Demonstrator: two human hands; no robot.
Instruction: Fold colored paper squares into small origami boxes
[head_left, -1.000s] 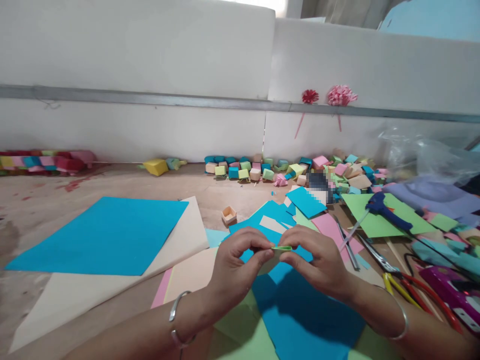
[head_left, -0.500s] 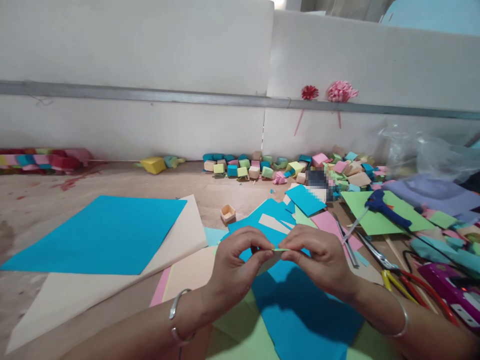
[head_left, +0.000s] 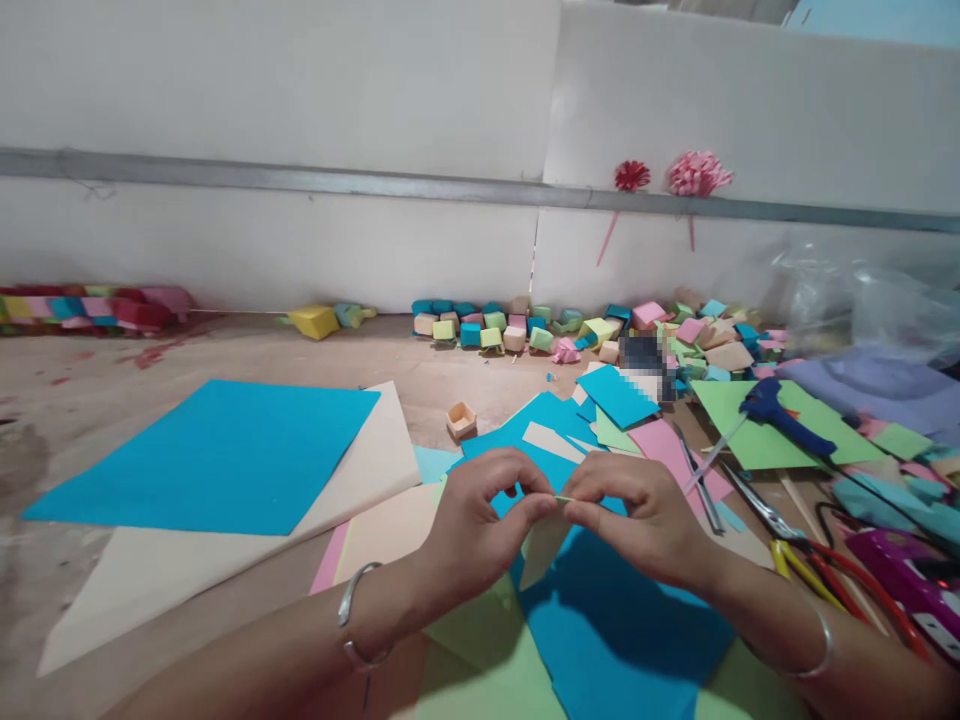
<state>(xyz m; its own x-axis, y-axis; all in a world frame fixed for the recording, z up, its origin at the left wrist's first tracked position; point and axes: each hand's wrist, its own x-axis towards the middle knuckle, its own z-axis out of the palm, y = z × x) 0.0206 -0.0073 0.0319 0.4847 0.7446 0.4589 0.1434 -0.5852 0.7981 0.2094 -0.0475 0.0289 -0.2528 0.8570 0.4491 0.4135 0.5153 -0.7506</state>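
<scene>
My left hand (head_left: 480, 515) and my right hand (head_left: 637, 515) meet over the table, each pinching one end of a small folded strip of light green paper (head_left: 564, 498). Thumbs and forefingers are pressed together on it; the other fingers are curled. Only a thin edge of the strip shows between the fingertips. Under the hands lie a blue sheet (head_left: 615, 640) and a light green sheet (head_left: 487, 660). A metal bangle sits on each wrist.
A large blue sheet (head_left: 217, 455) on a cream sheet (head_left: 187, 570) lies to the left. Small paper boxes (head_left: 525, 330) line the wall; one orange box (head_left: 460, 419) stands alone. A blue glue gun (head_left: 780, 415), tweezers (head_left: 697, 480), scissors (head_left: 817, 570) and a purple stapler (head_left: 907, 580) lie to the right.
The hands have stayed together, squeezing the green strip flatter, so less of it shows. The view has shifted slightly.
</scene>
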